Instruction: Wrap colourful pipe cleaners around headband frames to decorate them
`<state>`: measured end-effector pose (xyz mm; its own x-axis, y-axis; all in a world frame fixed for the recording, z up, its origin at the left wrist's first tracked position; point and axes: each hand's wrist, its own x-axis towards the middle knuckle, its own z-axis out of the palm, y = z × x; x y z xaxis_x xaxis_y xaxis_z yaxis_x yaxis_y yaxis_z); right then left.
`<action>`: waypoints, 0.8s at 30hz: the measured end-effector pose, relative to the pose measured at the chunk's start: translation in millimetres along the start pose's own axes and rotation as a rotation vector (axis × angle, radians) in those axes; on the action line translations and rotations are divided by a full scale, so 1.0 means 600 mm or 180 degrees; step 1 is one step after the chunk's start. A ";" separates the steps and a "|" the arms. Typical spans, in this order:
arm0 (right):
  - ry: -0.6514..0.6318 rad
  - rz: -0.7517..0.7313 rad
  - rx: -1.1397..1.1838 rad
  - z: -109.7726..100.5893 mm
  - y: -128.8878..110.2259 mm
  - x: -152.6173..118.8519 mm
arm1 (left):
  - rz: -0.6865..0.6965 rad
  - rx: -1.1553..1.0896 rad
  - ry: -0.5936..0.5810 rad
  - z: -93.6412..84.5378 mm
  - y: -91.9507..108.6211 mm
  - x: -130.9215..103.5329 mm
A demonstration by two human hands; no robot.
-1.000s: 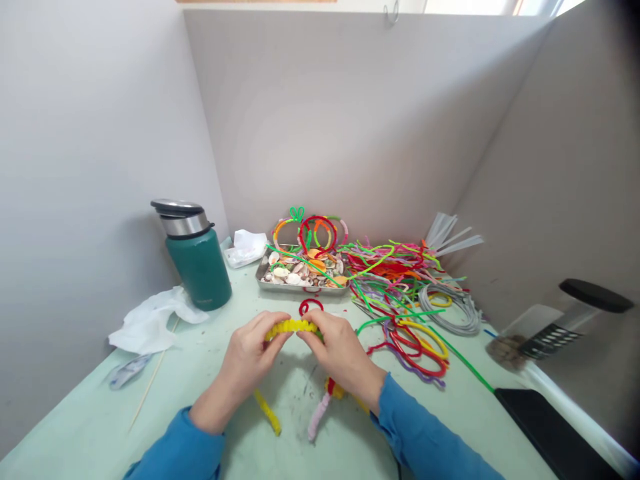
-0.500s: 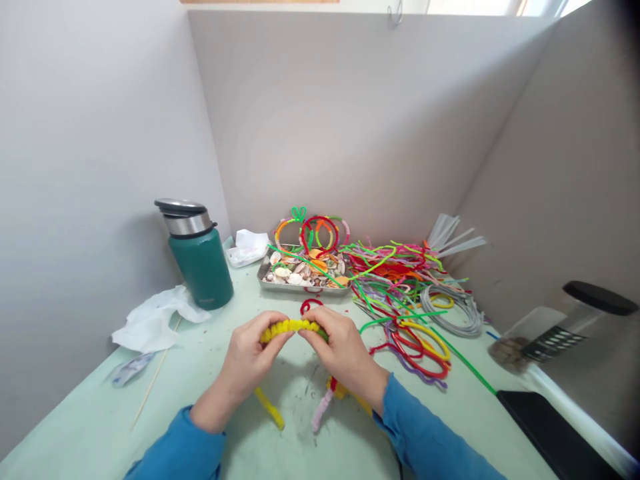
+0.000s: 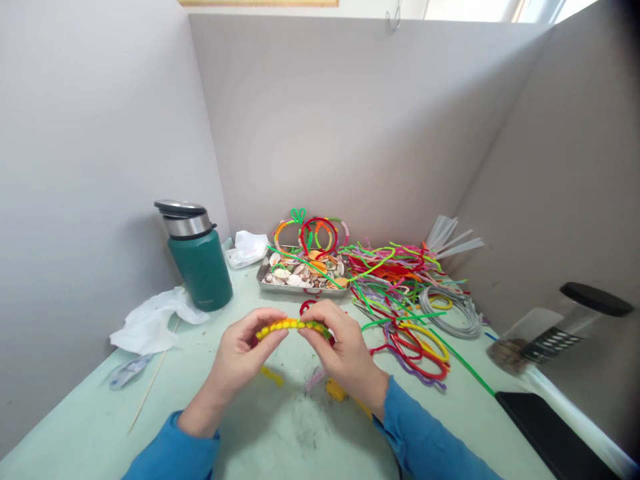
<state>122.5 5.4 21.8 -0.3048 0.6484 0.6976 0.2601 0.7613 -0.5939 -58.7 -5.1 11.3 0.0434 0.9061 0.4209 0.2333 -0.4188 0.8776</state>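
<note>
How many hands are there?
2: the left hand holds the left side of the yellowish strip, the right hand its right side. No others show.

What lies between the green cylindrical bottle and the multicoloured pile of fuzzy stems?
Head view: white tissue, a rectangular metal tray of seashells, and coloured fuzzy rings.

Pale green table point(image 3: 280, 453): teal bottle point(image 3: 201, 270), white tissue point(image 3: 147, 325), thin stick point(image 3: 150, 390), metal tray point(image 3: 285, 288), fuzzy-stem pile point(image 3: 393, 267)

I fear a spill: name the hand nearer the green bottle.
Left. The left hand is in front of the bottle, to its right; the right hand is farther right.
</note>
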 end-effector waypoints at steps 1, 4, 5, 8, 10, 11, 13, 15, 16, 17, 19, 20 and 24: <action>-0.0018 -0.0016 0.0010 0.000 0.000 0.000 | 0.0151 0.0108 0.0016 0.000 0.002 -0.001; -0.0041 -0.0145 0.0059 0.000 0.001 -0.001 | 0.0517 0.0414 -0.0022 -0.002 0.008 -0.003; -0.0035 -0.0207 0.0088 0.000 0.000 -0.001 | 0.0609 0.0496 -0.0040 -0.003 0.011 -0.003; 0.0003 -0.0314 0.0166 -0.001 -0.004 0.000 | 0.0872 0.0648 -0.0013 -0.005 0.020 -0.003; 0.0018 -0.0323 0.0194 -0.002 -0.008 0.001 | 0.1003 0.0708 -0.0033 -0.005 0.026 -0.003; 0.0022 -0.0310 0.0201 -0.002 -0.010 0.001 | 0.1029 0.0729 -0.0066 -0.005 0.029 -0.004; 0.0028 -0.0265 0.0208 -0.002 -0.014 0.002 | 0.1022 0.0763 -0.0141 -0.003 0.033 -0.005; 0.0023 -0.0212 0.0196 -0.003 -0.016 0.003 | 0.1006 0.0798 -0.0148 -0.002 0.034 -0.008; 0.0023 -0.0202 0.0186 -0.003 -0.017 0.003 | 0.1011 0.0823 -0.0122 -0.002 0.035 -0.010; 0.0024 -0.0208 0.0172 -0.004 -0.016 0.003 | 0.1024 0.0852 -0.0092 -0.002 0.035 -0.011; 0.0003 -0.0212 0.0121 -0.004 -0.014 0.003 | 0.1033 0.0910 -0.0026 -0.002 0.035 -0.012; -0.0008 -0.0191 0.0083 -0.004 -0.013 0.003 | 0.1025 0.0930 0.0005 -0.001 0.035 -0.011; 0.0014 -0.0029 -0.0064 -0.003 -0.007 0.003 | 0.0916 0.0961 0.0125 0.000 0.035 -0.007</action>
<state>122.5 3.3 26.5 -0.3033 0.6415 0.7046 0.2758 0.7669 -0.5795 -54.2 -17.6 27.8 0.1128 0.7492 0.6527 0.4917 -0.6129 0.6185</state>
